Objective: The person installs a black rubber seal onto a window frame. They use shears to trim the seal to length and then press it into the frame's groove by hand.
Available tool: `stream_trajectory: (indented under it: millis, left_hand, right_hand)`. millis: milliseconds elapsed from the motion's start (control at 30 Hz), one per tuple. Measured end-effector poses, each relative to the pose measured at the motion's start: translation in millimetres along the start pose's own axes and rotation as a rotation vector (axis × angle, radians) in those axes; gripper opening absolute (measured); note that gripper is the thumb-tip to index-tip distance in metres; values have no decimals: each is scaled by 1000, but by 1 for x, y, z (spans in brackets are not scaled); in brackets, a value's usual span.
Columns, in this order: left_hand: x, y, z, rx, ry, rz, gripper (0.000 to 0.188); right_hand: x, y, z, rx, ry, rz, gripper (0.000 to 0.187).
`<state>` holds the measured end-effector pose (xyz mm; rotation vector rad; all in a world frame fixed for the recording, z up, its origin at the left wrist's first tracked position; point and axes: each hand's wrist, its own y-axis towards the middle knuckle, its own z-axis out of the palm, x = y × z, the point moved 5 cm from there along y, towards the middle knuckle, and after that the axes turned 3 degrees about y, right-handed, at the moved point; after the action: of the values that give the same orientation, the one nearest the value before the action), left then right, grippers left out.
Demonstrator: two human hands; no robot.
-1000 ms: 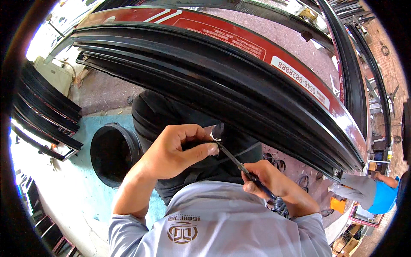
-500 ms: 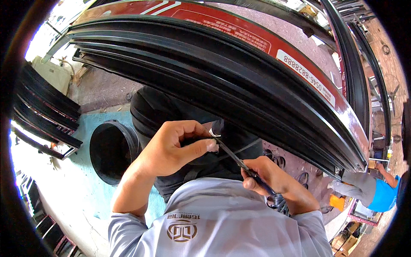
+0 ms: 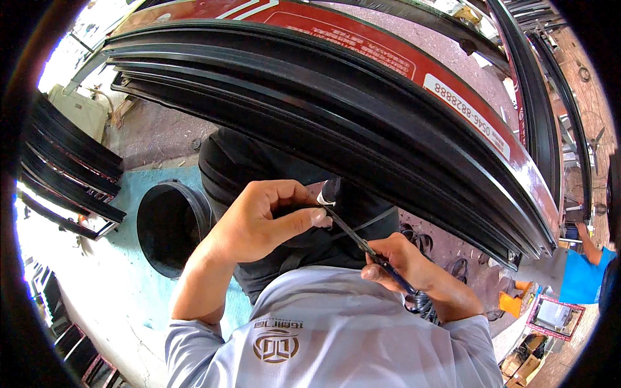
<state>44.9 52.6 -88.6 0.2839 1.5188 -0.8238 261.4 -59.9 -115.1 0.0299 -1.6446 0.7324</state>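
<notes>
Pinching one slender dark strip [image 3: 350, 229], both hands [image 3: 266, 218] curl nearly closed around it.

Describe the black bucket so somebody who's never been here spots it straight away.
Start with the light blue patch of floor on the person's left. On it, left of the left hand, is the black bucket. Its wide, round, open mouth sets it apart from the long, narrow black profiles farther left.
</notes>
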Motion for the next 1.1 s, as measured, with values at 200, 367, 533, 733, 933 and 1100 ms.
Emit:
stream_trajectory:
  millis: [200, 367, 533, 733, 933, 1100]
  left_hand:
    - [0, 1, 0, -8, 41, 31, 23]
    - [-2, -1, 2, -26, 65, 58, 23]
    - [-3, -2, 2, -56, 141, 147, 21]
    - [-4, -6, 4, -58, 79, 207, 17]
    - [-6, -8, 4, -38, 93, 179, 16]
    - [-6, -7, 4, -7, 69, 154, 17]
  right_hand:
    - [-3, 1, -2, -9, -98, -53, 44]
    - [-2, 1, 0, -19, -33, -32, 48]
    - [-12, 5, -11, 0, 136, -6, 74]
    - [-19, -2, -6, 64, 200, -13, 65]
    - [-20, -2, -3, 114, 215, 4, 64]
    - [-21, -3, -4, 108, 180, -20, 63]
